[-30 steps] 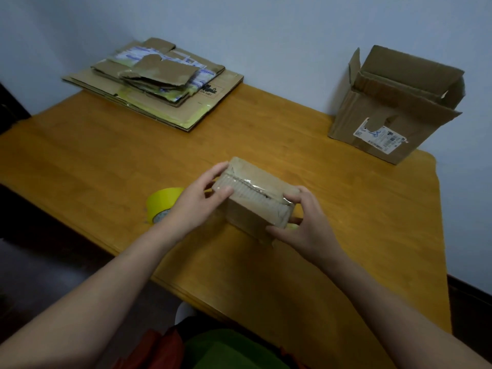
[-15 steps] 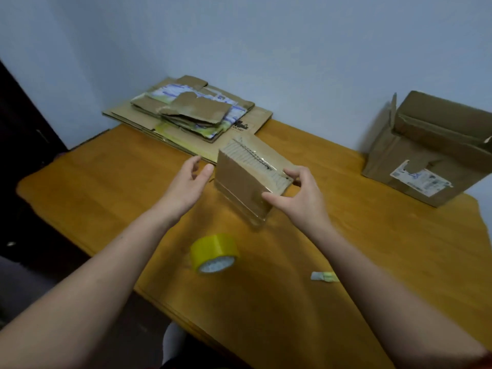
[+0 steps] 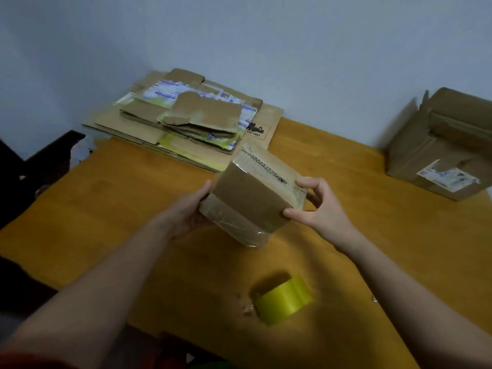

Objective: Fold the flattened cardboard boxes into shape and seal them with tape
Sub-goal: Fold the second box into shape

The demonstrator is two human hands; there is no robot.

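Nearest, a yellow roll of tape [image 3: 283,299] lies on its side on the wooden table [image 3: 106,209], close to the front edge, with a small scrap [image 3: 247,310] just beside it on the left. Two bare forearms reach in from the bottom corners. Beyond the tape, both hands hold a small closed box [image 3: 251,198] tilted and lifted off the table, over its middle. The left hand [image 3: 186,211] grips the box's lower left end, thumb up along the side and fingers curled out of sight underneath. The right hand [image 3: 320,209] pinches the box's right corner, thumb on the near face and fingers bent over the top edge. Clear tape shines across the box's low end and along its upper face, where a dark seam runs lengthwise. Farther back on the left, a stack [image 3: 186,118] of flattened cardboard lies at the table's far edge against the wall [image 3: 239,35], some sheets printed in white, blue and green. At the far right, well apart from the hands, an open box [image 3: 436,147] with a white label stands on the table. A dark piece of furniture [image 3: 40,161] shows past the table's left side.
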